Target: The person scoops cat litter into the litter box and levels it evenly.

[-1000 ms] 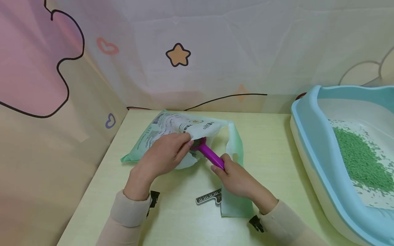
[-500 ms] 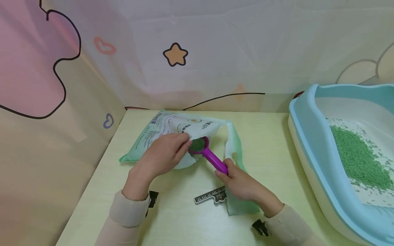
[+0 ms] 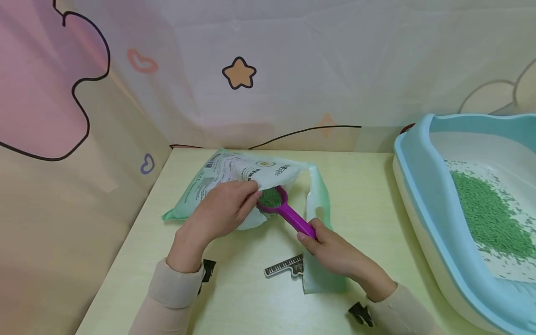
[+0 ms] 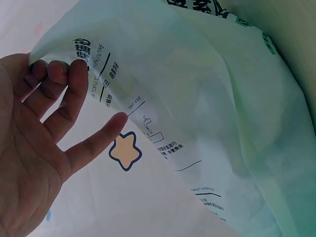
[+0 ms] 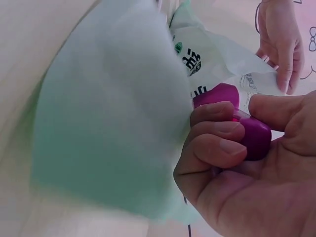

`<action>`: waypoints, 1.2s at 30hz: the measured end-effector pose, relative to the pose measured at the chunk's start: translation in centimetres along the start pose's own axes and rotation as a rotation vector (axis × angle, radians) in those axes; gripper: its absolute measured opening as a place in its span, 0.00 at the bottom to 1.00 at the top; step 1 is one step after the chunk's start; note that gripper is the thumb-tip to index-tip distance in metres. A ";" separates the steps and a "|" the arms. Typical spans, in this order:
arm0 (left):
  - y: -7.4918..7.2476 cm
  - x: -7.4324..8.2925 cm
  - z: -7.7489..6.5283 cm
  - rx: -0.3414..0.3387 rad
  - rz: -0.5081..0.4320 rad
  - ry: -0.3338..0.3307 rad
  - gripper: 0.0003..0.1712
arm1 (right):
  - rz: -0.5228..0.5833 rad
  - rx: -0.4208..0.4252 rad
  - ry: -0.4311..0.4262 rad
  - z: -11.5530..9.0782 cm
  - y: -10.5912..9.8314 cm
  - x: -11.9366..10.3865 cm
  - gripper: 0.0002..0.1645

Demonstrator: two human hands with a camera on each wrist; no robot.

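Note:
A white-and-green bag of cat litter (image 3: 234, 165) lies on its side on the table, its torn mouth facing right. My left hand (image 3: 224, 204) pinches the upper edge of that mouth and lifts it; in the left wrist view the fingertips curl over the bag's film (image 4: 187, 98). My right hand (image 3: 337, 251) grips the handle of a purple scoop (image 3: 295, 221), fingers wrapped round it in the right wrist view. Green litter pellets (image 3: 270, 198) fill the scoop's bowl, which sits at the bag's mouth, partly hidden by the left fingers and the film.
At the right stands a blue-rimmed litter box (image 3: 412, 186) with a heap of green pellets (image 3: 490, 214) inside. A torn flap of the bag (image 3: 322, 277) hangs down under the right hand. Beside it lies a small patterned clip (image 3: 282, 266). A printed cloth (image 3: 293, 83) backs the table.
My right hand has drawn the scoop toward the lower right, so its pellet-filled bowl now shows more at the bag's mouth. The left hand keeps its hold on the edge.

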State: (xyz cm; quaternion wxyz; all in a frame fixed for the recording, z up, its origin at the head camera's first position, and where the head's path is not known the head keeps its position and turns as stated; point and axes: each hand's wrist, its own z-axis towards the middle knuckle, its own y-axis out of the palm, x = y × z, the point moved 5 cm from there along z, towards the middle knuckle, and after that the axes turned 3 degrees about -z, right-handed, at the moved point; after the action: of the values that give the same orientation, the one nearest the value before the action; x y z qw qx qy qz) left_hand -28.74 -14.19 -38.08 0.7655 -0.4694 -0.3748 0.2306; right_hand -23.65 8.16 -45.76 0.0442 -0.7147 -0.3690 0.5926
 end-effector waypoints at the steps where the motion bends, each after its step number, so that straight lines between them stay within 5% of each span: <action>1: 0.0 0.0 0.0 -0.001 0.000 -0.002 0.13 | -0.008 0.004 0.003 -0.1 -0.1 0.0 0.18; 36: 0.0 -0.1 0.0 0.004 -0.004 -0.013 0.14 | -0.004 0.052 0.025 -6.4 -1.5 2.8 0.19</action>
State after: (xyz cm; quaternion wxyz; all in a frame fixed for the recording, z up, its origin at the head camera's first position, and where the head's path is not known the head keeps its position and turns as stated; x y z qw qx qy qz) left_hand -28.75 -14.28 -38.10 0.7644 -0.4657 -0.3804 0.2328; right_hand -18.65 13.29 -45.41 0.0686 -0.7200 -0.3542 0.5928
